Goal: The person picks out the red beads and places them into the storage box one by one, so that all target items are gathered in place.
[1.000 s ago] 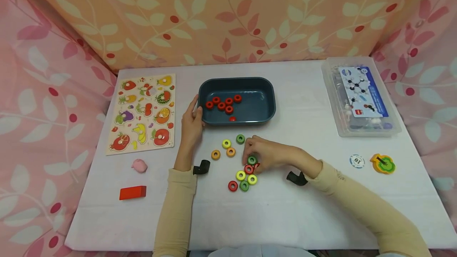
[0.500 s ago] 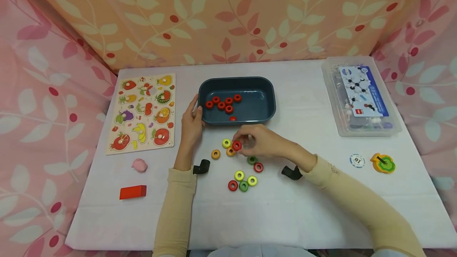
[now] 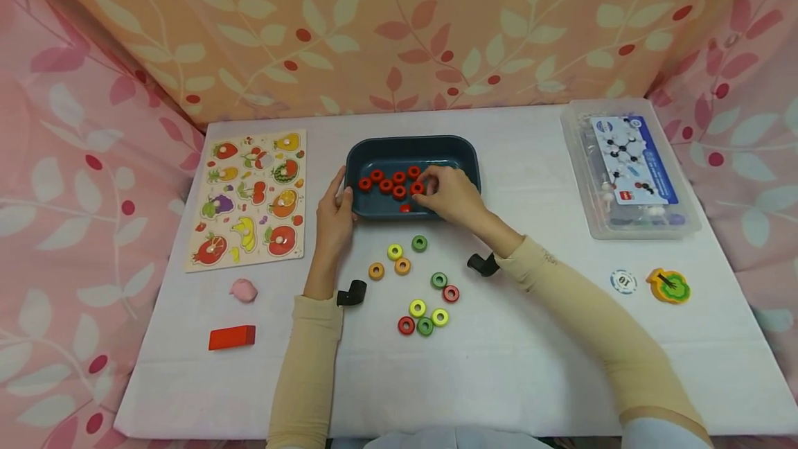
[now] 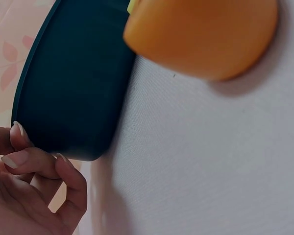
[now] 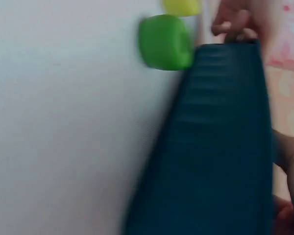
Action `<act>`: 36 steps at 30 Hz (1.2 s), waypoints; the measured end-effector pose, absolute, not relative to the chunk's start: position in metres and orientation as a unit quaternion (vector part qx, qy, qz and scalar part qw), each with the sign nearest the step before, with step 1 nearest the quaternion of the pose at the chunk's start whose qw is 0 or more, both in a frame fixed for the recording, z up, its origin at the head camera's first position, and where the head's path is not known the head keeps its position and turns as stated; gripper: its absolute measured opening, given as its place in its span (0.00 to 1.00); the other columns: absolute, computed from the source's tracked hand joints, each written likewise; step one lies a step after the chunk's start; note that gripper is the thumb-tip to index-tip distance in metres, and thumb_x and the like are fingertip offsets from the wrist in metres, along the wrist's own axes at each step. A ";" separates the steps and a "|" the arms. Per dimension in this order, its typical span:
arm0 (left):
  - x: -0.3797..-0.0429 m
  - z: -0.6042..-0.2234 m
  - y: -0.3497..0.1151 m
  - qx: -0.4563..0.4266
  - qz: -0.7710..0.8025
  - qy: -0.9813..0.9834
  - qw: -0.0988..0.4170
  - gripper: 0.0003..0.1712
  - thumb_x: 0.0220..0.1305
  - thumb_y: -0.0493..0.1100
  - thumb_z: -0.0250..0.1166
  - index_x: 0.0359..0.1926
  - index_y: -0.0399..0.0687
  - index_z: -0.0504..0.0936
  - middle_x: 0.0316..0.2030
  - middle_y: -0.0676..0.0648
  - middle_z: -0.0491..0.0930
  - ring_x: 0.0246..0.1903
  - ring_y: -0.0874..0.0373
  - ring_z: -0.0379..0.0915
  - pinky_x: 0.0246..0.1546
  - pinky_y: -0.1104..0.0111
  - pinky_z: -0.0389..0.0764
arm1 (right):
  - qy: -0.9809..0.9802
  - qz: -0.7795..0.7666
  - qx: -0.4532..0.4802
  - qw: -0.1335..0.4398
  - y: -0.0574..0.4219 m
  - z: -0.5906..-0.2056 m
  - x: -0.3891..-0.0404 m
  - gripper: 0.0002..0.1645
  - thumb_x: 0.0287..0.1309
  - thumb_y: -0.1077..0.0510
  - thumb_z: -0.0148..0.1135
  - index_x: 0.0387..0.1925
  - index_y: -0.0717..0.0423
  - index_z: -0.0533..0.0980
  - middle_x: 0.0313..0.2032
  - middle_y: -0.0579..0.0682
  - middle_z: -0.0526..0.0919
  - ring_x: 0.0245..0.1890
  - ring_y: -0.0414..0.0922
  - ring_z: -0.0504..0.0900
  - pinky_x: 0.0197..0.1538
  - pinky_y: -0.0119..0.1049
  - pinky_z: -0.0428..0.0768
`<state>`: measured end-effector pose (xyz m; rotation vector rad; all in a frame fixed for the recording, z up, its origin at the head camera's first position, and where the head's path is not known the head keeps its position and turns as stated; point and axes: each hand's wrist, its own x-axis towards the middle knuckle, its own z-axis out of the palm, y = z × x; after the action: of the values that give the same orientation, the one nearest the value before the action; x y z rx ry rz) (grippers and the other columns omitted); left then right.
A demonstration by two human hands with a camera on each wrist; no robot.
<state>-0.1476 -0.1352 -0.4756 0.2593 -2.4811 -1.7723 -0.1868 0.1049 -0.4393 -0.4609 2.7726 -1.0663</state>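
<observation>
The right hand [image 3: 457, 194] reaches over the front wall of the dark blue tray [image 3: 458, 175] and pinches a red ring-shaped bead [image 3: 416, 188] between thumb and finger. Several red beads [image 3: 386, 186] lie in the tray's left half. At its left end, the left hand [image 3: 334, 222] holds the tray; the left wrist view shows curled fingers [image 4: 36, 161] against its end wall [image 4: 73, 127]. In front lie loose beads: green [image 3: 420, 243], yellow [image 3: 395, 251], orange [image 3: 376, 271] and red [image 3: 450, 294]. In the right wrist view, the tray wall hides most of the right hand.
A fruit puzzle board [image 3: 249, 199] lies left, with a pink lump [image 3: 243, 289] and a red block [image 3: 232, 337] nearer. To the right are a clear plastic case [image 3: 632, 168], a round white chip [image 3: 623, 281] and a tree-shaped piece [image 3: 669, 286]. Black wrist cameras [image 3: 483, 265] sit at both wrists.
The right hand has picked up a red bead from the loose group and carried it up and into the tray. The left hand has stayed at the tray's left end.
</observation>
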 end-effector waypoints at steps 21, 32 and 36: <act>-0.146 -0.475 -0.134 0.093 -0.579 -0.809 0.044 0.27 0.79 0.47 0.50 0.75 0.67 0.64 0.20 0.47 0.71 0.22 0.50 0.71 0.24 0.71 0.72 | 0.842 -0.463 -0.275 0.031 0.104 -0.444 -0.174 0.16 0.62 0.57 0.68 0.50 0.55 0.79 0.34 0.45 0.83 0.32 0.40 0.77 0.33 0.38 0.73; -0.148 -0.476 -0.134 0.088 -0.582 -0.807 0.046 0.27 0.79 0.47 0.50 0.75 0.68 0.64 0.20 0.47 0.71 0.21 0.53 0.70 0.26 0.71 0.74 | 0.838 -0.365 -0.350 0.205 0.131 -0.421 -0.116 0.09 0.60 0.54 0.70 0.42 0.48 0.83 0.28 0.37 0.79 0.30 0.38 0.76 0.33 0.32 0.75; -0.147 -0.476 -0.134 0.091 -0.581 -0.807 0.047 0.27 0.79 0.47 0.50 0.75 0.69 0.64 0.20 0.47 0.71 0.22 0.50 0.70 0.25 0.71 0.74 | 0.848 -0.329 -0.346 0.231 0.149 -0.424 -0.101 0.07 0.56 0.57 0.73 0.38 0.47 0.85 0.28 0.38 0.80 0.30 0.40 0.77 0.33 0.31 0.75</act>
<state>-0.1471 -0.1343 -0.4761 0.2782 -2.4639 -1.7726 -0.1008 0.1486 -0.4237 -0.9519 2.3314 -0.9037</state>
